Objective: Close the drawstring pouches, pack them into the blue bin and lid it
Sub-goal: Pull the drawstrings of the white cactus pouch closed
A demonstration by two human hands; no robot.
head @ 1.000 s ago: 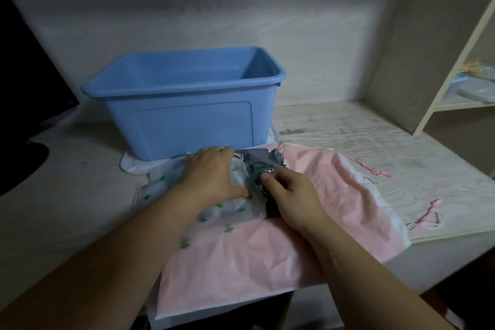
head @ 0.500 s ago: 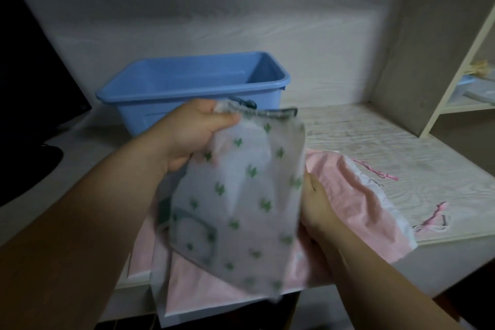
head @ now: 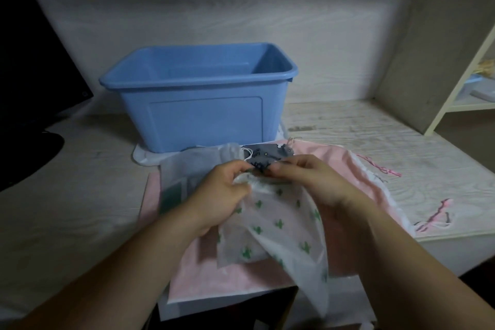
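The left hand (head: 225,195) and the right hand (head: 308,182) both curl their fingers tight on the bunched top of the white cactus pouch (head: 281,225). Its mouth points up toward the blue bin (head: 203,118). Its long side runs down toward the person. It hangs over the pink pouch (head: 334,163), which lies flat on the desk (head: 80,182). The bin stands open just behind.

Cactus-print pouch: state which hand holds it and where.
Both: left hand and right hand pinch the cactus-print pouch at its gathered top edge.
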